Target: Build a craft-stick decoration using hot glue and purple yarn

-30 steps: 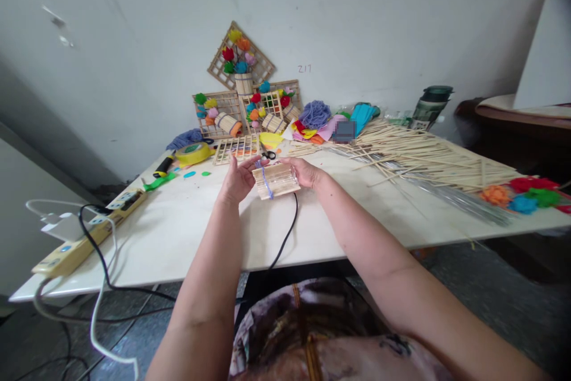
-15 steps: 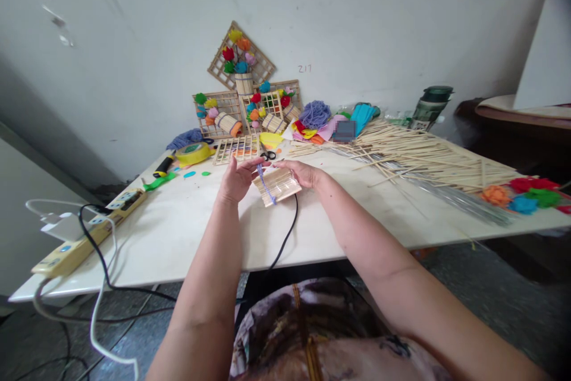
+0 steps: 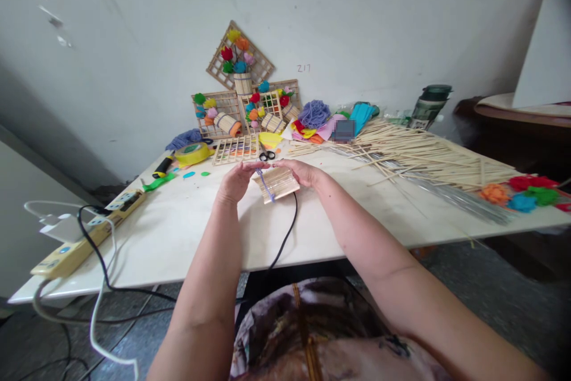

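A small mat of thin wooden sticks (image 3: 282, 183) is held tilted above the middle of the table. A strand of purple yarn (image 3: 266, 185) runs across its left end. My left hand (image 3: 237, 180) is curled at the mat's upper left corner, its fingers closed by the yarn. At the right end my right hand (image 3: 303, 172) grips the mat, with its fingers reaching along the far edge toward the left hand. The fingertips of both hands are partly hidden behind the mat. Just beyond them lie black-handled scissors (image 3: 267, 156).
Stick lattices with felt flowers (image 3: 241, 54) lean on the wall. Loose wooden sticks (image 3: 414, 146) and wires (image 3: 450, 194) cover the right side. Yellow tape (image 3: 193, 154), a utility knife (image 3: 163, 164) and a power strip (image 3: 71, 247) lie left. A black cable (image 3: 289, 232) crosses the front edge.
My left hand's fingers have closed in over the mat's upper left corner, where they were more spread. The mat has tilted slightly.
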`<state>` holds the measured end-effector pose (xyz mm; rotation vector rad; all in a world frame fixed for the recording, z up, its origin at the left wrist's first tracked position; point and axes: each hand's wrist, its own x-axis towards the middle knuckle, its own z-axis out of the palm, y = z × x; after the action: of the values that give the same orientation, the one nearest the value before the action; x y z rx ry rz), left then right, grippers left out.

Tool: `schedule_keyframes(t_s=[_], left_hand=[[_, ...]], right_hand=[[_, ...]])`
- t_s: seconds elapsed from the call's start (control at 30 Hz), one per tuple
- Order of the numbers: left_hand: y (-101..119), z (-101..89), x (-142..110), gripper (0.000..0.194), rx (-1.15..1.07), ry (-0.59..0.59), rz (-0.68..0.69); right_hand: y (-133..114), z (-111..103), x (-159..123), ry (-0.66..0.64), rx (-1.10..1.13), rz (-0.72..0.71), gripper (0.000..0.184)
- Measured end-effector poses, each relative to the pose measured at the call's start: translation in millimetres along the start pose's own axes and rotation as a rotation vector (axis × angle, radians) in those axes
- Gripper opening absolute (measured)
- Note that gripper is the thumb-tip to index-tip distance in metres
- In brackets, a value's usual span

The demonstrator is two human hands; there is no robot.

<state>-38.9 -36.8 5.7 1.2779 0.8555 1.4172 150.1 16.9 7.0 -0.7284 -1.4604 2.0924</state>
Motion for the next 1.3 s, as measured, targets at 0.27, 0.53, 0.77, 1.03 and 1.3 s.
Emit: schedule_keyframes(t_s=[0.27,0.53,0.77,1.03,1.3], left_hand=[[-2,-0.2,0,0.043,-0.002,-0.054,0.061],[-6,-3.5,5,0.046,0.009,-0.115,0.145],[-5,-3.9,6,0.052,0.008,-0.035,0.190],[-5,-13.7,9,0.046,-0.110,0.081,0.214],[-7,-12.1,10,0.047,-0.197,0.098,0.120]], right_hand=[[0,1,1,0.025,0.024,-0.015,0.023],[-2,5,-2,0.037,0.027,-0.045,0.025],[-5,9,-4,0.083,0.022,-0.108,0.023],[-6,4,-2,0.097,0.139,-0.234,0.030],[-11,-3,-6,0.066,0.221,-0.268,0.045]])
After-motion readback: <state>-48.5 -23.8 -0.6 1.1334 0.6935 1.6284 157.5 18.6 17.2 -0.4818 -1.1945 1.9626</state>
